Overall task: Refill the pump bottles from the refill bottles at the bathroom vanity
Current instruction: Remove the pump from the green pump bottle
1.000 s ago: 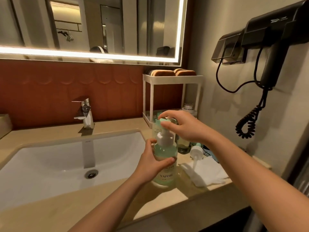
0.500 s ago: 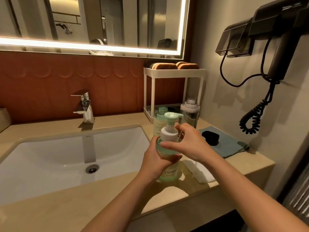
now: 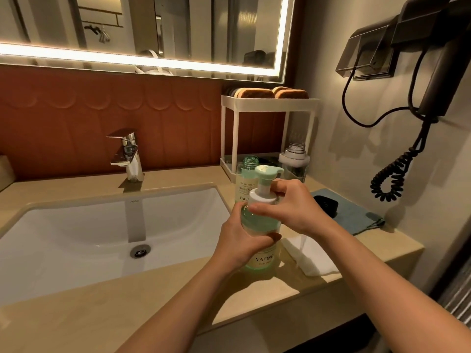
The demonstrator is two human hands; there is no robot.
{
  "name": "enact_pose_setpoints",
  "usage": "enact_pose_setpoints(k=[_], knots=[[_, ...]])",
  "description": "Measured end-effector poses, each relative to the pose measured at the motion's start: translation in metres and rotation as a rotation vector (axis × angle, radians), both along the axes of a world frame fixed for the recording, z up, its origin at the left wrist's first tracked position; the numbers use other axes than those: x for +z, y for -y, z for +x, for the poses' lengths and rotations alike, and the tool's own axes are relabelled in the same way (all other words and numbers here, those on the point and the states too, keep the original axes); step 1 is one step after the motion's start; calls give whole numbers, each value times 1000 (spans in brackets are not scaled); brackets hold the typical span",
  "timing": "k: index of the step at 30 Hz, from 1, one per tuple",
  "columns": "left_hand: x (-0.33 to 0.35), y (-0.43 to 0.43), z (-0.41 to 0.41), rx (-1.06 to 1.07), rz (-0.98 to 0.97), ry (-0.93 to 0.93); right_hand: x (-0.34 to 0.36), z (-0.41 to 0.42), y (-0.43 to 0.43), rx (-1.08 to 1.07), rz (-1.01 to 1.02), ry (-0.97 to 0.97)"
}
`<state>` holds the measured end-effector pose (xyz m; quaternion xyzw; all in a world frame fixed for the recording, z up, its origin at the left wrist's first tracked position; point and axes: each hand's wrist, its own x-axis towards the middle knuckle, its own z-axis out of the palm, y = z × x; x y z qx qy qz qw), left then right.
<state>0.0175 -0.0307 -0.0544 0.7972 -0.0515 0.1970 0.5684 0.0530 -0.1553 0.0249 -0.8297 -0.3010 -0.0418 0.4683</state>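
Observation:
A green pump bottle [image 3: 262, 261] labelled YAPING stands on the beige counter to the right of the sink. My left hand [image 3: 242, 240] wraps around its body. My right hand [image 3: 293, 207] pinches the white collar under the mint pump head [image 3: 267, 171]. Just behind it stands an uncapped green bottle [image 3: 246, 179] with the same label. A clear bottle with a white collar [image 3: 294, 164] stands further back right, by the rack.
The white sink [image 3: 89, 238] and chrome tap [image 3: 127, 156] lie to the left. A white two-tier rack [image 3: 267, 103] holds brown sponges. A white cloth [image 3: 313, 256], a blue cloth [image 3: 356, 217] with a black cap [image 3: 327, 203] lie at right. A hair dryer [image 3: 433, 72] hangs on the wall.
My right hand has moved down from the pump head to the white collar and grips it. The view has shifted, showing more of the counter at right.

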Motion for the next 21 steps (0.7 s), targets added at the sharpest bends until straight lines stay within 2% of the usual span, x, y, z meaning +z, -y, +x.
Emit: enact_pose_setpoints(k=[7,14,17,21], knots=[[-3,-3,3,-32,1,-19,1,8,5,118,18,-78],[-3,-12,9,-154,-31,-80,-1,15,6,235,109,-177],[-4,-16,9,-281,-73,-130,-8,18,8,339,179,-258],[-4,-19,11,-331,-84,-136,-11,25,10,507,196,-453]])
